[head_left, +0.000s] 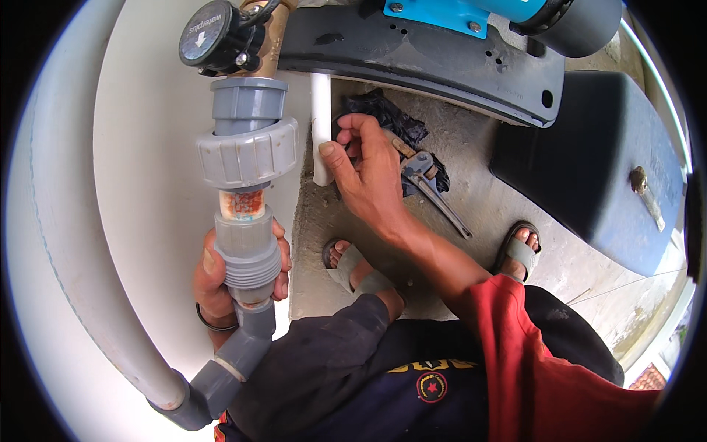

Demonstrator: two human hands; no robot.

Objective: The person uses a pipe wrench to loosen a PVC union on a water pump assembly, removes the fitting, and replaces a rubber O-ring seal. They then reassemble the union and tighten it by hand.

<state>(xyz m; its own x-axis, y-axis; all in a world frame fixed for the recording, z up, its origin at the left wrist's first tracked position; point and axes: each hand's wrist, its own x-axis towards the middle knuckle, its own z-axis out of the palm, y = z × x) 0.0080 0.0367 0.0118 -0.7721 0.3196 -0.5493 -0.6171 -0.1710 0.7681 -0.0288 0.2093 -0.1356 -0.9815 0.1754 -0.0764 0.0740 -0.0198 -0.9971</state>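
Note:
My left hand (213,276) is wrapped around a grey plastic pipe fitting (247,254) low on an upright pipe assembly. Above it sit a rusty orange short section (241,204), a large grey union nut (247,153) and a black valve cap (213,33) on a brass body. A black ring hangs from my left hand. My right hand (368,173) reaches forward and pinches a short white pipe (321,125) that stands upright near the wall's edge.
A pipe wrench (431,184) lies on a black cloth (387,114) on the concrete floor. A black and blue pump (456,44) sits on a dark base above. A dark blue box (596,169) stands at right. My sandalled feet (519,250) are below.

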